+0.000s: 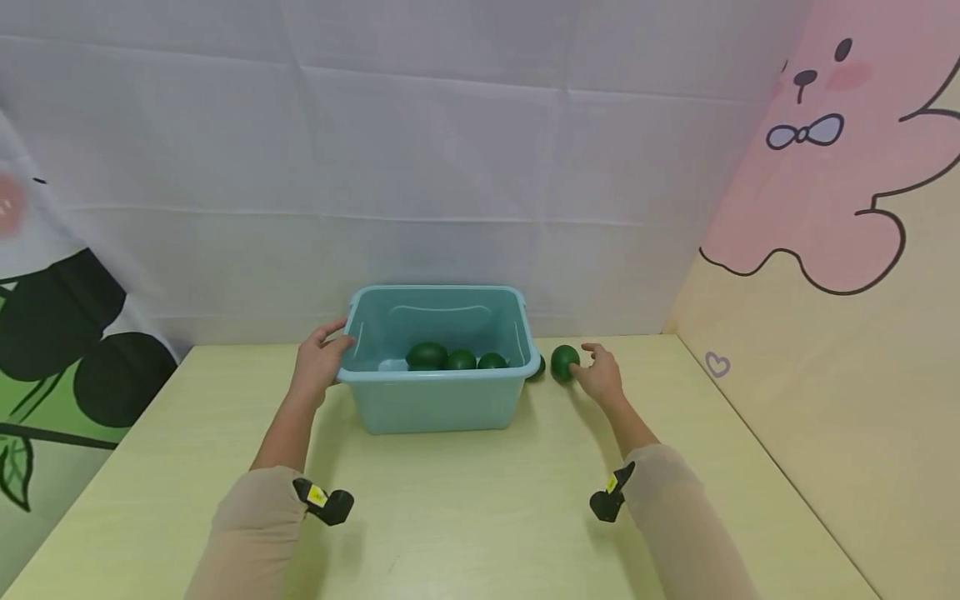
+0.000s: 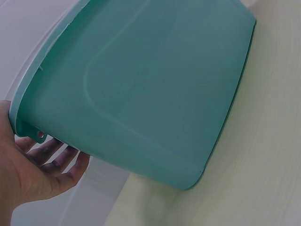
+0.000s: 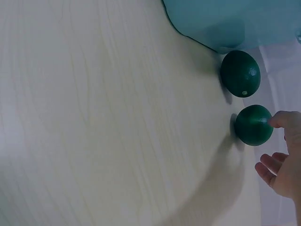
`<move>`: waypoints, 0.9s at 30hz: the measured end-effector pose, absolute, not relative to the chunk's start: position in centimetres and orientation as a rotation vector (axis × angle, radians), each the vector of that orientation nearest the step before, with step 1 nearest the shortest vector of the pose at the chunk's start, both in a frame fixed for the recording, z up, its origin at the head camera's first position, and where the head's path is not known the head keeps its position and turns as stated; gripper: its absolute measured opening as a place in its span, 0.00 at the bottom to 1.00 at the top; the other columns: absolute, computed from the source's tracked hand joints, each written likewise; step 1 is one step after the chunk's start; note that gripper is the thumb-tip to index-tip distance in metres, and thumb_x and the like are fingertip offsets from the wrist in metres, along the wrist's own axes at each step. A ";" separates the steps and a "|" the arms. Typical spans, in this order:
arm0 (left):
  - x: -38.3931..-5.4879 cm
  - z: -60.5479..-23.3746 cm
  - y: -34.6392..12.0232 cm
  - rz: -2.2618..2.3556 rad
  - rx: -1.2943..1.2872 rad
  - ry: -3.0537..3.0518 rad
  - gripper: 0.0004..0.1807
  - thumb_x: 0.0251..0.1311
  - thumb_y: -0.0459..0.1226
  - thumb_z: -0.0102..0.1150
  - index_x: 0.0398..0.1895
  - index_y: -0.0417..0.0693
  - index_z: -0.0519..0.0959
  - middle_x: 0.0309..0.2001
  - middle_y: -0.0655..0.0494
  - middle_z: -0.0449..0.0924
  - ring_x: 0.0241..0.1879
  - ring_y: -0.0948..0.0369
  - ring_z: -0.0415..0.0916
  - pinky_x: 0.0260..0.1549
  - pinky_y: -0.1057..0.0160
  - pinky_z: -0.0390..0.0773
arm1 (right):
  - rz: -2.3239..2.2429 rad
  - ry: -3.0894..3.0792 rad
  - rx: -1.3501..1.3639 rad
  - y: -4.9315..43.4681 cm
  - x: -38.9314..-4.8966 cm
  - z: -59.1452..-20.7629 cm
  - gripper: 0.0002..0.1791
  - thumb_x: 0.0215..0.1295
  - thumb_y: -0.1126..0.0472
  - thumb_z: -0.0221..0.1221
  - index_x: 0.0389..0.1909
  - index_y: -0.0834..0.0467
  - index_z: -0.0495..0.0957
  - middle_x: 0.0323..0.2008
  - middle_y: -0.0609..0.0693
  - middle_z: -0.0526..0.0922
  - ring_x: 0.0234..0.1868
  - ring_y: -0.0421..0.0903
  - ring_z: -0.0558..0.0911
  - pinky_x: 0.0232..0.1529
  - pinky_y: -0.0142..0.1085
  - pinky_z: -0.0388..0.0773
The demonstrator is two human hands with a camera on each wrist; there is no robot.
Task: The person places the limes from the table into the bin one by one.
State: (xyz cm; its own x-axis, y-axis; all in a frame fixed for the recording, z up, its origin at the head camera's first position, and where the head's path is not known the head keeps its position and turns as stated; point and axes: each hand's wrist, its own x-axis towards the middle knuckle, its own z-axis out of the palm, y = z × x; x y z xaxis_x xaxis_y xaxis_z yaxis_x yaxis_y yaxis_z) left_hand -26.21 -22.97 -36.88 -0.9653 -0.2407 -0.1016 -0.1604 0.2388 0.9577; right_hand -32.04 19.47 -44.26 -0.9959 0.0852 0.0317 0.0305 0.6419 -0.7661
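Observation:
A light blue plastic bin (image 1: 438,404) stands on the table with several dark green, avocado-like fruits (image 1: 427,357) inside. At its left end, my left hand (image 1: 318,364) holds the rim, thumb over the edge and fingers (image 2: 70,176) curled beneath it. Beyond the right side, a round green fruit (image 1: 565,364) lies on the table. My right hand (image 1: 600,377) is beside this fruit; its thumb overlaps the fruit in the right wrist view, while the other fingers (image 3: 265,174) are spread off it. Between that fruit and the bin lies another green fruit (image 3: 240,74).
The pale wood-grain table (image 1: 450,517) ends at a white cloth backdrop (image 1: 450,167) behind the bin. A cream panel with a pink bear print (image 1: 817,192) borders the right side. Black wrist cameras (image 1: 609,500) sit on both sleeves.

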 end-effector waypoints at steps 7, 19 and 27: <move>-26.1 -36.8 -22.8 -1.852 0.396 -2.419 0.31 0.63 0.42 0.46 0.71 0.54 0.58 0.67 0.42 0.63 0.58 0.45 0.69 0.29 0.70 0.76 | 1.244 -2.833 -0.111 18.7 -32.3 -45.5 0.36 0.61 0.59 0.58 0.68 0.61 0.56 0.66 0.68 0.60 0.63 0.65 0.64 0.61 0.56 0.64; -25.9 -36.6 -22.7 -1.866 0.406 -2.413 0.31 0.64 0.41 0.46 0.71 0.54 0.58 0.67 0.42 0.62 0.58 0.45 0.69 0.28 0.71 0.76 | 1.217 -2.873 -0.040 17.9 -32.7 -46.2 0.38 0.61 0.61 0.58 0.70 0.60 0.53 0.67 0.67 0.59 0.64 0.67 0.63 0.61 0.59 0.63; -25.9 -36.4 -22.7 -1.855 0.414 -2.416 0.31 0.64 0.42 0.46 0.71 0.55 0.58 0.68 0.43 0.62 0.58 0.46 0.68 0.29 0.71 0.75 | 1.192 -2.794 -0.117 17.3 -32.6 -46.8 0.34 0.61 0.63 0.59 0.67 0.59 0.57 0.64 0.65 0.65 0.62 0.67 0.66 0.59 0.60 0.65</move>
